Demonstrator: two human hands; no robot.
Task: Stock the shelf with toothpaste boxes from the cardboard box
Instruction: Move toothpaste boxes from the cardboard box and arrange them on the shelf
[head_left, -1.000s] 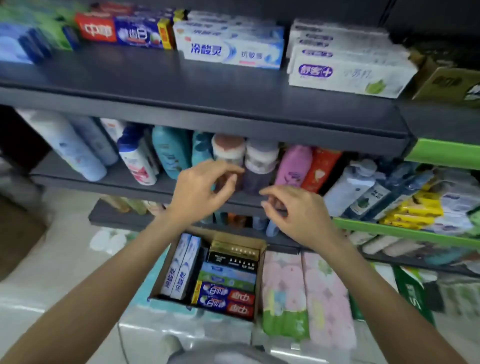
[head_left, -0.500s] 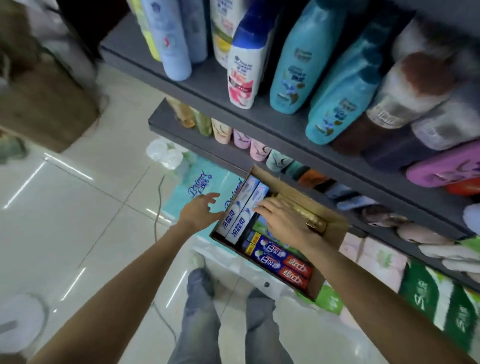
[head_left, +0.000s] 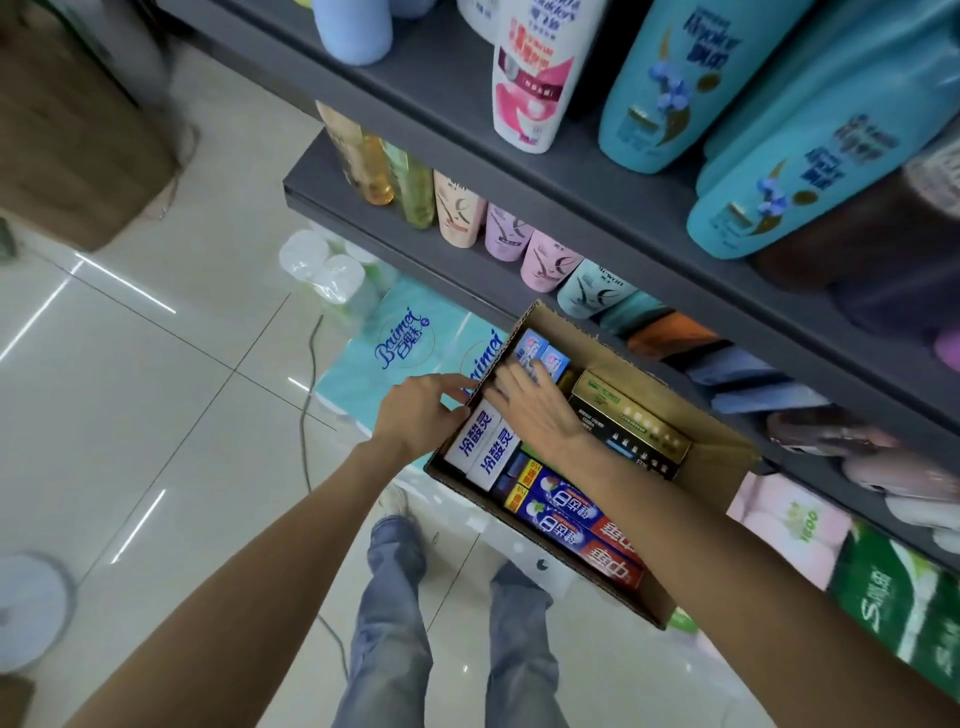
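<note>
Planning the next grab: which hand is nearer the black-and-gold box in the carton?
Right. The right hand lies inside the cardboard box, just beside the black-and-gold box; the left hand rests at the carton's outer left wall.

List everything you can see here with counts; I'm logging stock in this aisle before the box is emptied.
cardboard box: one, brown, open, below the shelves
white toothpaste boxes: two, white with blue print, at the box's left side
blue and red toothpaste boxes: two, along the box's near side
gold and black boxes: count unclear, at the box's far side
teal bottles: at least two, on the upper shelf
white and pink bottle: one, upper shelf
pastel tubes: several, on the lower shelf
tissue packs: several, mostly light blue, beside the box
left hand: at the box's left wall
right hand: inside the box, on the white boxes
</note>
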